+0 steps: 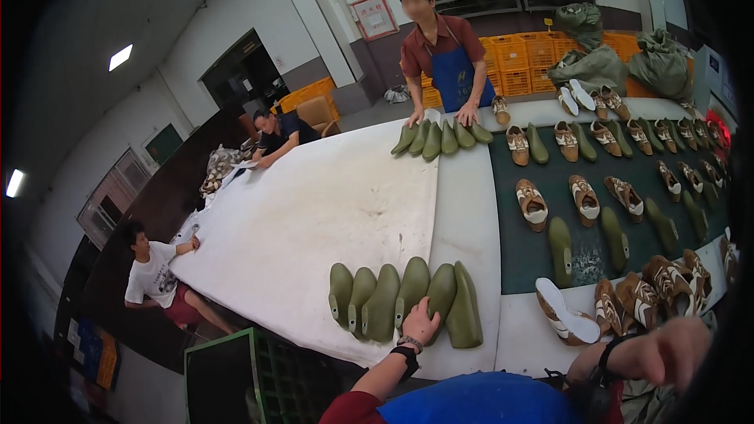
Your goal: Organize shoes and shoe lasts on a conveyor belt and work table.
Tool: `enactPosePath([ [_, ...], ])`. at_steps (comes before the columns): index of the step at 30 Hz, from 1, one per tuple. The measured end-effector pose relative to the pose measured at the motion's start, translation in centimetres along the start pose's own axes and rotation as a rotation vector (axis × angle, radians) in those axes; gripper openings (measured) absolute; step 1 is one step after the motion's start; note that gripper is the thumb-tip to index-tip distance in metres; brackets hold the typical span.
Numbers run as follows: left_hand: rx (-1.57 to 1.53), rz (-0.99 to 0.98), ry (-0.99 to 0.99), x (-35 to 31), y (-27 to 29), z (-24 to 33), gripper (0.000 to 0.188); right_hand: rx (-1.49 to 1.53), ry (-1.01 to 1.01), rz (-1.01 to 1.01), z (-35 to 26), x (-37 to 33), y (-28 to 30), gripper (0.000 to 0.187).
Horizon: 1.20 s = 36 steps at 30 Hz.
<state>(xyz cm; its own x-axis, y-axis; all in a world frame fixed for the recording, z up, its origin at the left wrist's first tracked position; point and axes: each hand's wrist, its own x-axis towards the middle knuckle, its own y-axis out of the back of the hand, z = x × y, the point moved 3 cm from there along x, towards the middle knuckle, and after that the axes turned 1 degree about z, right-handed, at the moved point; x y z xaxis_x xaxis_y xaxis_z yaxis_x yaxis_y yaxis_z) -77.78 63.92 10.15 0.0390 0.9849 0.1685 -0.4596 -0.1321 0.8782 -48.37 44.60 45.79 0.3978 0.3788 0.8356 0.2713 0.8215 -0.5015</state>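
A row of several green shoe lasts (379,305) lies on the white-covered table (314,212) in front of me. My left hand (422,323) has its bent fingers around the lower end of one green shoe last (415,283) in that row; a watch and a dark band circle the wrist. Another last (464,310) lies just to its right. My right hand (677,353) is raised at the lower right, close to the camera and blurred, near several brown-and-white shoes (640,302). What its fingers do is unclear. A white-soled shoe (564,314) lies between my hands.
A green mat (510,255) on the right carries rows of shoes and lasts. Across the table, a person in a blue apron (455,71) has both hands on more lasts (440,140). Two people sit along the left side. A green crate (228,369) stands at the near left.
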Motion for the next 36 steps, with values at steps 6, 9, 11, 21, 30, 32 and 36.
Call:
enactPosePath([
  [6, -0.073, 0.004, -0.039, 0.5, -1.0, -0.6, 0.051, -1.36, -0.843, 0.027, -0.4, -2.9, 13.0, 0.034],
  [9, -0.105, 0.015, -0.078, 0.8, -1.3, -0.4, 0.051, -2.074, -1.194, -0.134, -7.3, -12.1, 23.6, 0.058],
  [11, -0.118, 0.007, -0.064, 0.7, -1.2, -0.3, 0.05, -2.69, -1.565, -0.405, -13.4, -19.8, 27.4, 0.096],
  [21, -0.115, -0.001, -0.023, 0.6, -1.4, -0.8, 0.049, -2.311, -2.037, -0.743, -8.6, -22.4, 23.2, 0.101],
  [30, -0.442, -0.099, -0.174, -2.3, 1.9, 2.0, 0.092, -1.574, -1.474, -0.049, 6.0, -14.3, 22.3, 0.057],
  [32, -1.012, -0.235, -0.02, -3.0, 5.6, 4.1, 0.09, -1.552, -1.508, -0.183, 7.8, -17.9, 25.3, 0.065],
  [36, -1.135, 0.233, 0.15, -4.7, 7.9, 1.2, 0.074, -1.19, -1.413, -0.639, 14.0, -21.8, 21.0, 0.085],
])
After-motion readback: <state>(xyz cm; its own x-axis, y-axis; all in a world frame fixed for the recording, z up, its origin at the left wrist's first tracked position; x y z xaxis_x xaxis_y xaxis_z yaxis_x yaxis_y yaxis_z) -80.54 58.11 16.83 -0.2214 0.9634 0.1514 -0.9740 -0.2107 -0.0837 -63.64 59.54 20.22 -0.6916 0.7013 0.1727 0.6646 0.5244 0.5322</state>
